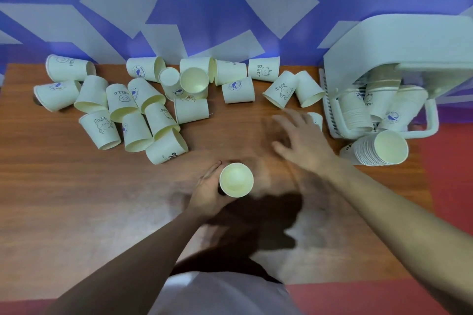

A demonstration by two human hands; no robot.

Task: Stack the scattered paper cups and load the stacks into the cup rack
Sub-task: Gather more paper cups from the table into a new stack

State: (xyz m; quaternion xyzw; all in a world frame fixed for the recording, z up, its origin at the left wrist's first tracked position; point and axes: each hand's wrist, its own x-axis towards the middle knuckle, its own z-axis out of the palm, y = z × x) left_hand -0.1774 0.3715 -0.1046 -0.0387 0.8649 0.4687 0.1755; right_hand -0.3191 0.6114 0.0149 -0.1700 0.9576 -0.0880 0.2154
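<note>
Cups (pixel 143 107) along table's (pixel 76 199) far edge

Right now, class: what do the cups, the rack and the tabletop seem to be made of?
Cups: matte printed paper, likely; thin rolled rims.
Rack: smooth white plastic, apparently; moulded rounded edges.
Tabletop: wood or wood-look laminate; reddish grain, slight sheen.

Even, cool, fairly bright light, perhaps from overhead: a dark shadow lies on the bench (pixel 76 186) just below the hands. The right hand (pixel 304 140) is motion-blurred; the left hand (pixel 210 192) sharper. Wide-angle bending curves the edges. No glare.
</note>
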